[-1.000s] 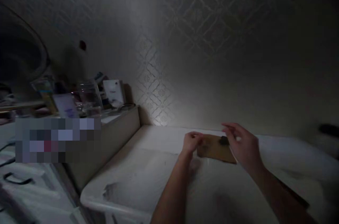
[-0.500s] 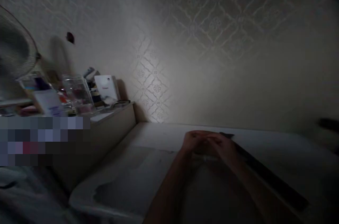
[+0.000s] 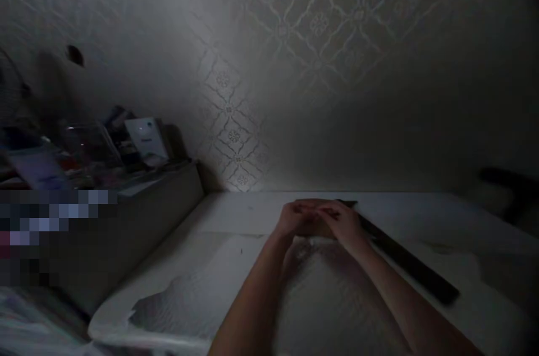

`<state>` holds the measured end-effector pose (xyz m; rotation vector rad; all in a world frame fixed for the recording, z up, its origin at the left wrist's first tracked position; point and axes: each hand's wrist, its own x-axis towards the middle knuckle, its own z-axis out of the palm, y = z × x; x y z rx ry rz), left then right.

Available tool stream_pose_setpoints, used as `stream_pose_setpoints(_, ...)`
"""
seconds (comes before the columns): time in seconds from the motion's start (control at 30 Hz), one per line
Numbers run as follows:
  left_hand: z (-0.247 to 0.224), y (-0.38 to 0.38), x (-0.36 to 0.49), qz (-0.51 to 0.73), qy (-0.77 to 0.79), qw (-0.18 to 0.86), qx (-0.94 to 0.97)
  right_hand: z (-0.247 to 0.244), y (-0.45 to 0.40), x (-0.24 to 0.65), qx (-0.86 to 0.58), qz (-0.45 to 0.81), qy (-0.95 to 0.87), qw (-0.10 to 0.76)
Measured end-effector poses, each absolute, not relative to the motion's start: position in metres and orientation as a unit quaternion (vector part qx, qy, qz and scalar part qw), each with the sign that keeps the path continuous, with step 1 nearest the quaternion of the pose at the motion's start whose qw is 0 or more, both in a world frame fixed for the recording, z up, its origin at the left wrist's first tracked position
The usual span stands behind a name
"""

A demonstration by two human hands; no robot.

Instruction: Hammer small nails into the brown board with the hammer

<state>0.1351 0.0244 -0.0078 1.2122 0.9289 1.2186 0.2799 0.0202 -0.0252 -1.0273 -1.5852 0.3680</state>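
My left hand (image 3: 295,217) and my right hand (image 3: 342,221) meet over the far middle of the white table (image 3: 236,210), fingers curled inward with the tips close together. A brownish piece (image 3: 315,228) shows below and between the fingers; the dim light does not let me tell what it is. Both hands look closed, but what they pinch is hidden. A long dark flat strip (image 3: 412,266) lies slantwise on the table beside my right forearm, its far end behind my right hand.
Along the left stands a raised cabinet (image 3: 168,215) crowded with a white box (image 3: 146,137), a clear plastic holder (image 3: 90,145) and a tube (image 3: 37,168). Patterned wallpaper (image 3: 318,24) rises behind the table. A dark object (image 3: 509,182) juts in at the right.
The view has swung to the right, so the cabinet items sit further left and the fan is mostly cut off. My hands stay together in much the same pose.
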Motion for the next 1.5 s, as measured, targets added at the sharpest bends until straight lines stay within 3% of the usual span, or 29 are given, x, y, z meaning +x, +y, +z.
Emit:
stream_pose_setpoints(0.13, -0.008, 0.025, 0.135, 0.495, 0.392, 0.550, 0.547, -0.025, 0.020, 0.280, -0.443, 0.147, -0.680, 0.566)
stream_pose_setpoints(0.23, -0.006, 0.028, 0.135, 0.501, 0.435, 0.477, 0.577, -0.026, 0.021, 0.284, -0.470, 0.107, -0.688, 0.543)
stream_pose_setpoints(0.4, -0.006, 0.032, 0.138, 0.491, 0.532, 0.309, 0.616, -0.032, 0.020, 0.291, -0.545, 0.034, -0.715, 0.437)
stream_pose_setpoints(0.57, -0.018, 0.035, 0.144, 0.447, 0.552, 0.229, 0.666, -0.033, 0.017, 0.292, -0.597, 0.011, -0.718, 0.358)
stream_pose_setpoints(0.83, -0.022, 0.038, 0.150, 0.413, 0.556, 0.195, 0.695, -0.023, 0.015, 0.289, -0.655, 0.052, -0.704, 0.271)
stream_pose_setpoints(1.5, -0.024, 0.040, 0.149, 0.367, 0.564, 0.189, 0.715, -0.022, 0.014, 0.283, -0.666, 0.029, -0.705, 0.242)
